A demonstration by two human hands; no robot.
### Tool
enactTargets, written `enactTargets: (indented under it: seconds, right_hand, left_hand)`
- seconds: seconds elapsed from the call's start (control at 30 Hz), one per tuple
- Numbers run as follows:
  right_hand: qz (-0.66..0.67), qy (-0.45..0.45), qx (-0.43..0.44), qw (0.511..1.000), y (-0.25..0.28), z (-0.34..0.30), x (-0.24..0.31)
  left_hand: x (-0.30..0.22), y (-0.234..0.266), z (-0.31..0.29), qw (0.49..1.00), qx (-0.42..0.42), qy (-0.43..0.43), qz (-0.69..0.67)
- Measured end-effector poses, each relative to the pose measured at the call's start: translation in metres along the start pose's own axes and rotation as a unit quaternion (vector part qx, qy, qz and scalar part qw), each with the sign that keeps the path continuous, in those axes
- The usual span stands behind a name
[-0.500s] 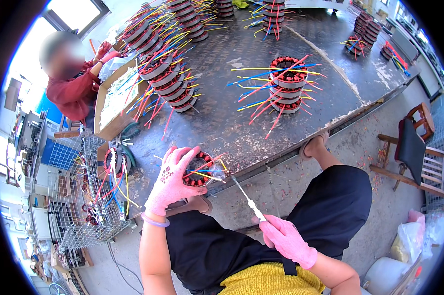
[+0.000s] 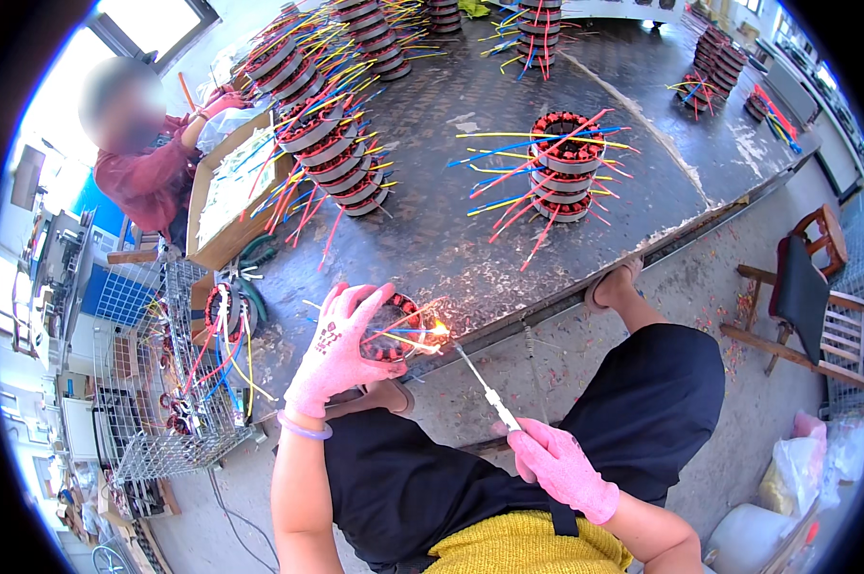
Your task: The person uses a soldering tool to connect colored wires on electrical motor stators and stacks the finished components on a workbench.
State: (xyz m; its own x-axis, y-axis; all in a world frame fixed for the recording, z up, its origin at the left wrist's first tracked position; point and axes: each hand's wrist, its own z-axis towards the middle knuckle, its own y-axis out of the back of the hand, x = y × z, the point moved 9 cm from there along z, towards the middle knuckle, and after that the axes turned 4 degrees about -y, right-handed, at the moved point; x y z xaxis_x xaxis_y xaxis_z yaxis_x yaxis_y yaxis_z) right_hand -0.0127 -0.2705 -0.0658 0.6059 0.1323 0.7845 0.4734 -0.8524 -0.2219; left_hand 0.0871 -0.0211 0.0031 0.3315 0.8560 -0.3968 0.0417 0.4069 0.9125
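While the left hand (image 2: 341, 340) grips a wired ring (image 2: 409, 312) at the near edge of the surface (image 2: 422, 220), its fingers curled around the ring's side, the right hand (image 2: 563, 469) has its fingers wrapped around a thin torch (image 2: 490, 393). An orange flame (image 2: 440, 329) burns at the ring's loose wires (image 2: 397, 334), just beyond the torch's tip. Farther back stands a stack of similar rings (image 2: 564, 182).

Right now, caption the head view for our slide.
Left hand holds a ring, right hand a torch; flame at the wires.
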Motion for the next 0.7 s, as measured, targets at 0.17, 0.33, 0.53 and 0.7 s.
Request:
enactTargets:
  seconds: [0.17, 0.33, 0.53, 0.7]
  right_hand:
    - [-0.001, 0.006, -0.002, 1.000, -0.0012, 0.0013, 0.0007]
    - [0.027, -0.001, -0.005, 1.000, -0.0021, -0.0006, -0.0004]
    - [0.001, 0.015, 0.000, 1.000, -0.0013, 0.0015, -0.0016]
    - [-0.005, 0.005, -0.004, 1.000, -0.0012, 0.0011, -0.0001]
  left_hand:
    - [-0.0011, 0.0028, 0.0000, 1.000, 0.009, 0.014, -0.007]
    - [0.0029, 0.0007, -0.0019, 1.000, 0.015, 0.022, -0.011]
    - [0.0047, -0.0024, -0.0005, 1.000, 0.021, 0.019, -0.012]
    - [0.0010, -0.0001, -0.0001, 1.000, 0.015, 0.007, -0.013]
